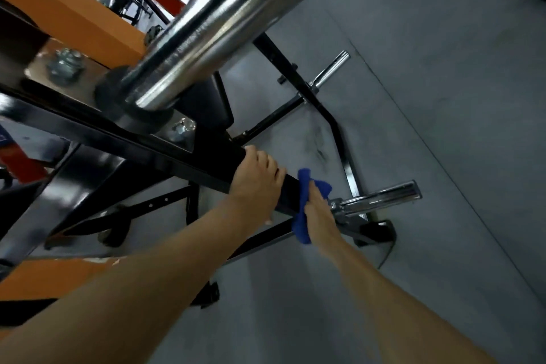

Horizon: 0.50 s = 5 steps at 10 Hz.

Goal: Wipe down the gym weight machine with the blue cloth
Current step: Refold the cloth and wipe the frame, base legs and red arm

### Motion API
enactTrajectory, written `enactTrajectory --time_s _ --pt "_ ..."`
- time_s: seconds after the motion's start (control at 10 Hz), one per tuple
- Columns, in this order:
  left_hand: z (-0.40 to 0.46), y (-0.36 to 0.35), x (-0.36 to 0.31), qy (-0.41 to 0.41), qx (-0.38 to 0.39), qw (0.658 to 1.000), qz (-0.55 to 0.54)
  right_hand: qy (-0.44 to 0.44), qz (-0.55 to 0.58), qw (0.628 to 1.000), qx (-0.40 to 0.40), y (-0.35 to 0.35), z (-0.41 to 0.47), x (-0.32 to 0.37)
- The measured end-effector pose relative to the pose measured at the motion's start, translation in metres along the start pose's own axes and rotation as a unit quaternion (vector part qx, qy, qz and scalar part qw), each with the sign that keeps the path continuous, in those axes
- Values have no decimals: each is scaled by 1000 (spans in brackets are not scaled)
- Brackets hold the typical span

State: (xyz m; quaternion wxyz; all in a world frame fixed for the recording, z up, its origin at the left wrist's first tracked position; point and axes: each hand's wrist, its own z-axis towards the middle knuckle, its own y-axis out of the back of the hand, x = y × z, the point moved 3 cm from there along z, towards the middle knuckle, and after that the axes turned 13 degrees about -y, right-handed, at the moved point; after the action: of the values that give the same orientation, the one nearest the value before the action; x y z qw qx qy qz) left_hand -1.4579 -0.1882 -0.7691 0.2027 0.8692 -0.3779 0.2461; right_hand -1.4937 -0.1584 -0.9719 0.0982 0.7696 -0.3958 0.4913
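Right hand (320, 216) bunches the soft, light blue cloth (307, 204) against the rigid black frame bar (189, 156), left hand (255, 183) curled over it, bracing.

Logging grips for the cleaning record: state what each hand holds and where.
The right hand grips the bunched blue cloth around its middle, against the black bar. The left hand holds that bar, fingers curled over its top edge.

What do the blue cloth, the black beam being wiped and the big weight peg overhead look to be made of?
Blue cloth: soft fabric, possibly microfibre; it bunches and folds in the right hand. Black beam: probably steel with glossy black paint; square edges, sheen. Weight peg: polished chrome-look metal; mirror-like streaked reflections.
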Motion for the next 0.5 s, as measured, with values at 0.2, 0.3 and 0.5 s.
enactTrajectory --time_s 0.2,0.3,0.5 --pt "50 -10 -32 4 10 999 -31 28 19 998 -61 7 -19 -20" --pt "56 -14 -38 19 -3 1000 -20 65 2 998 -13 -1 -44 -38" --pt "56 -11 -41 26 -14 1000 8 90 -190 978 -11 19 20 -21"
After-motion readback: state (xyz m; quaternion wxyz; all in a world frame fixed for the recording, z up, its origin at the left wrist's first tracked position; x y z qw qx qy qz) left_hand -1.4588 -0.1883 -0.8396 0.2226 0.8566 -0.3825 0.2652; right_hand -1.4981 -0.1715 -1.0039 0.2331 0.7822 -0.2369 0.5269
